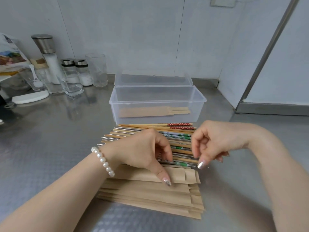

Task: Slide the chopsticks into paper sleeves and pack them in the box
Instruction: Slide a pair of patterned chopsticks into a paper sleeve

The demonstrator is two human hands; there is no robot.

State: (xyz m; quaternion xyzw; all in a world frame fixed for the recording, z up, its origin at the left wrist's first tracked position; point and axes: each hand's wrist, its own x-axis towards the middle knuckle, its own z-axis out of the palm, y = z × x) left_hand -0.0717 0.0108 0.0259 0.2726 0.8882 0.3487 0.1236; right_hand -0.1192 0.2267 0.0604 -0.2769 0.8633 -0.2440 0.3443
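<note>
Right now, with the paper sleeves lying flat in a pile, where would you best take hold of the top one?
Probably at its right end, from the right. There the top paper sleeve has its notched open mouth, and its edge lies free on the sleeve stack, so thumb and finger could pinch it. The left hand covers its left part.

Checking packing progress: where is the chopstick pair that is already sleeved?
In the head view, the sleeved pair lies flat on the bottom of the clear plastic box at centre, just beyond the row of loose chopsticks, bare ends pointing right.
</note>
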